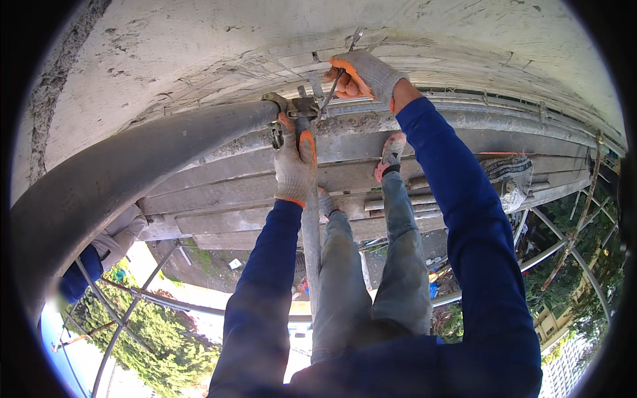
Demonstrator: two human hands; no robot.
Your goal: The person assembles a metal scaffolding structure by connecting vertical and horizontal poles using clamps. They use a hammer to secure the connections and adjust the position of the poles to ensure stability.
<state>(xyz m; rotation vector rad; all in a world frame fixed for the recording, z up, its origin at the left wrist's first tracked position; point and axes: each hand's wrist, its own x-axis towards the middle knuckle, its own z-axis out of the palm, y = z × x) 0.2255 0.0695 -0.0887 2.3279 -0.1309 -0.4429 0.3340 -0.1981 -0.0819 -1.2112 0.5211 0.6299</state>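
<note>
My left hand (296, 162), in a grey work glove with orange trim, is closed round a metal scaffold clamp (304, 107). This clamp sits where the end of a thick grey tube (159, 146) meets an upright pole (310, 239). Above and to the right, my gloved right hand (365, 74) is wrapped round a slim metal wrench (338, 78). One tip of the wrench shows beyond my knuckles near the concrete wall, and its lower end reaches down to the clamp. Exactly how it sits on the clamp's nut cannot be made out.
I stand on a plank platform (232, 199) with gaps between boards. A concrete wall (232, 46) rises in front. Long horizontal tubes (517, 121) run along it. A printed sack (516, 180) lies at right. Another person's clothed leg (123, 232) shows at left. Ground lies far below.
</note>
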